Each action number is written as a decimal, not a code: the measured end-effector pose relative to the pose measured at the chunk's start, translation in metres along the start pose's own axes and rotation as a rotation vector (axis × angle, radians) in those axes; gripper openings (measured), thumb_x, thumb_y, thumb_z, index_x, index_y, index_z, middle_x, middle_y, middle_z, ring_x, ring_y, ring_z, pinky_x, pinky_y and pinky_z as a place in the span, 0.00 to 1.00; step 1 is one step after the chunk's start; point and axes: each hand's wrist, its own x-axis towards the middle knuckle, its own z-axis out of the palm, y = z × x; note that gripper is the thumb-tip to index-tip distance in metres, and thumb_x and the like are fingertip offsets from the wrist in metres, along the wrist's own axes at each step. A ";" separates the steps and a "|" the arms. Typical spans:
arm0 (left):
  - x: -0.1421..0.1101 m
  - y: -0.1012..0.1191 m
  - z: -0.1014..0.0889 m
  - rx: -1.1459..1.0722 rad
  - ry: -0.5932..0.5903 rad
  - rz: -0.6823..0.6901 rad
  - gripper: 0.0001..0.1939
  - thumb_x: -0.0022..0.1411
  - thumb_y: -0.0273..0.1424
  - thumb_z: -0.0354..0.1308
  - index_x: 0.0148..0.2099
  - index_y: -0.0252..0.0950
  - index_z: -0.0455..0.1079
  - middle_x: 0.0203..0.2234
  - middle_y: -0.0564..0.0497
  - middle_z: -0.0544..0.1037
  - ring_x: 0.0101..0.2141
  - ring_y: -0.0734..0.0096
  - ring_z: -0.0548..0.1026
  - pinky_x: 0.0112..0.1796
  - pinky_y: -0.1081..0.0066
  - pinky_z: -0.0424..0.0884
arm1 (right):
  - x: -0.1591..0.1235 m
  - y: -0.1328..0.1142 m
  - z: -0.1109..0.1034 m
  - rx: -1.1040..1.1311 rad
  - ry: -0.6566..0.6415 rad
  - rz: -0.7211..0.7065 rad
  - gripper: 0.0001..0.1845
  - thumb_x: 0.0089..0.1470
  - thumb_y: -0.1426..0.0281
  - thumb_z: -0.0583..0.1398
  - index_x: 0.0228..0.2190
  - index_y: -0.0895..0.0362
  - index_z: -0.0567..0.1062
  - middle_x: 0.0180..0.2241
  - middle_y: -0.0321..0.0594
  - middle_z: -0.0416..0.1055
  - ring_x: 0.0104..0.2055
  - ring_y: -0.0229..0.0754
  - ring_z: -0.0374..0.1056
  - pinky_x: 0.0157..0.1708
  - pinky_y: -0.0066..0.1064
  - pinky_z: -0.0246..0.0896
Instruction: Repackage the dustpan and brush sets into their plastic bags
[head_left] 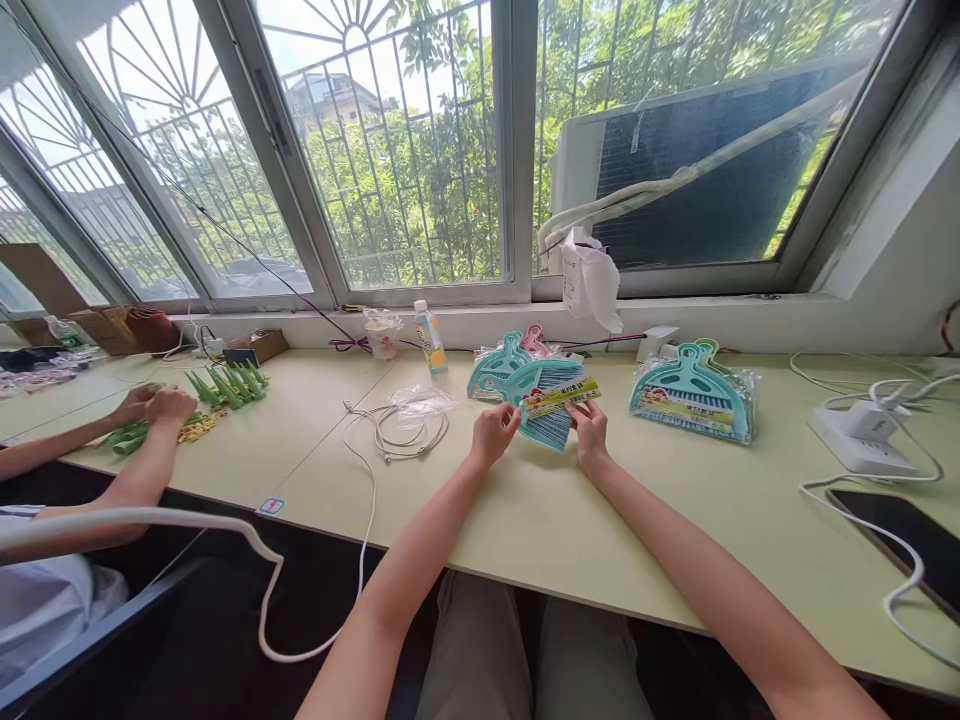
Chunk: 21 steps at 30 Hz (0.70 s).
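Between my hands is a small teal hand brush (555, 425) with blue bristles, tilted, a yellow-green printed label (559, 397) across it. My left hand (495, 433) pinches it at its left edge, close to the label's end. On the right side, the fingers of my right hand (590, 430) are closed around the bristle and label edge. Right behind it stand more teal and pink dustpan-and-brush sets (512, 342), partly covered by the held one. Off to the right lies a stack of teal and green sets (690, 385) in clear wrapping with similar labels.
A drink bottle (430, 338), clear plastic wrap (420, 402) and a coiled white cable (411, 445) lie to the left. At the right are a power strip (862, 440) and a phone (907, 545). A co-worker's hands (157, 403) handle green pieces at far left.
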 end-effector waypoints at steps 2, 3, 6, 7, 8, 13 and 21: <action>0.003 -0.002 -0.006 -0.042 0.068 -0.034 0.21 0.66 0.43 0.46 0.27 0.37 0.68 0.14 0.56 0.69 0.18 0.75 0.66 0.27 0.74 0.59 | 0.000 0.001 0.000 0.007 0.009 0.003 0.24 0.34 0.62 0.68 0.35 0.57 0.74 0.34 0.42 0.76 0.34 0.42 0.71 0.29 0.31 0.64; 0.005 -0.005 -0.009 -0.068 0.080 -0.054 0.24 0.67 0.45 0.44 0.25 0.37 0.67 0.13 0.55 0.68 0.18 0.75 0.66 0.27 0.74 0.60 | 0.000 0.001 0.000 0.007 0.014 0.007 0.24 0.33 0.62 0.68 0.35 0.57 0.74 0.34 0.42 0.76 0.34 0.42 0.71 0.29 0.31 0.64; 0.010 -0.016 -0.015 -0.179 -0.054 -0.122 0.31 0.66 0.50 0.41 0.18 0.37 0.64 0.12 0.53 0.69 0.16 0.76 0.66 0.26 0.73 0.63 | 0.000 0.001 0.000 0.004 0.006 0.020 0.23 0.34 0.63 0.68 0.35 0.57 0.74 0.35 0.42 0.76 0.35 0.42 0.71 0.30 0.30 0.65; 0.011 -0.020 -0.014 -0.232 -0.128 -0.148 0.32 0.65 0.52 0.40 0.19 0.36 0.64 0.13 0.52 0.70 0.15 0.76 0.66 0.26 0.73 0.64 | 0.000 0.001 0.000 0.003 -0.003 0.027 0.23 0.34 0.63 0.68 0.35 0.57 0.74 0.36 0.42 0.76 0.36 0.42 0.71 0.30 0.30 0.65; 0.012 -0.024 -0.011 -0.287 -0.186 -0.178 0.32 0.64 0.53 0.41 0.20 0.36 0.64 0.14 0.51 0.71 0.15 0.76 0.67 0.25 0.73 0.65 | 0.000 0.001 0.000 0.001 -0.011 0.034 0.23 0.34 0.63 0.68 0.35 0.57 0.74 0.36 0.42 0.76 0.36 0.41 0.71 0.31 0.30 0.65; 0.015 -0.033 0.008 -0.497 -0.247 -0.325 0.23 0.57 0.53 0.56 0.33 0.35 0.64 0.22 0.51 0.75 0.19 0.72 0.73 0.21 0.73 0.67 | -0.001 -0.001 0.001 0.003 -0.045 0.062 0.21 0.34 0.62 0.67 0.34 0.57 0.74 0.36 0.41 0.76 0.33 0.41 0.71 0.30 0.30 0.66; 0.021 -0.035 0.001 -0.668 -0.050 -0.289 0.22 0.55 0.50 0.58 0.32 0.35 0.64 0.24 0.50 0.72 0.26 0.70 0.73 0.24 0.72 0.70 | 0.005 0.009 0.002 -0.152 -0.046 0.046 0.21 0.40 0.53 0.61 0.31 0.57 0.73 0.32 0.41 0.75 0.27 0.40 0.71 0.23 0.29 0.63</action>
